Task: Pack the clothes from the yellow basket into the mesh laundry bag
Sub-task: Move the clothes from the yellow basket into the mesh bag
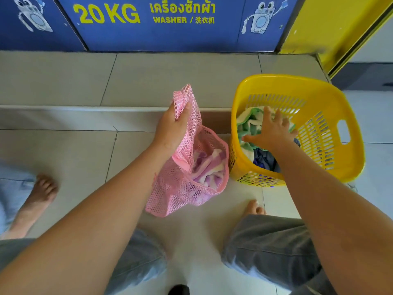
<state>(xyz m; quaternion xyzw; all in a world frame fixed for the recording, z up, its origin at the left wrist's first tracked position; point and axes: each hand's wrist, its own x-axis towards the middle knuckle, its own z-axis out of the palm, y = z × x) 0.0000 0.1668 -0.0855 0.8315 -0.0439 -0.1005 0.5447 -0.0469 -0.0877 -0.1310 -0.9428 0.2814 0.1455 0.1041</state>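
The right hand reaches, fingers spread, over the green towel inside the yellow basket, while just beside the basket the left hand clamps the pink mesh bag rim; next comes probably a firm grasp.

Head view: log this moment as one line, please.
left hand: holds bag open | right hand: open over towel in basket | bag: part filled

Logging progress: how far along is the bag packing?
Done: a purple-and-white cloth already sits in the pink mesh laundry bag, held open by the left hand. In hand: the right hand reaches, fingers spread. Left: green-and-white towel and dark clothes in the yellow plastic basket.
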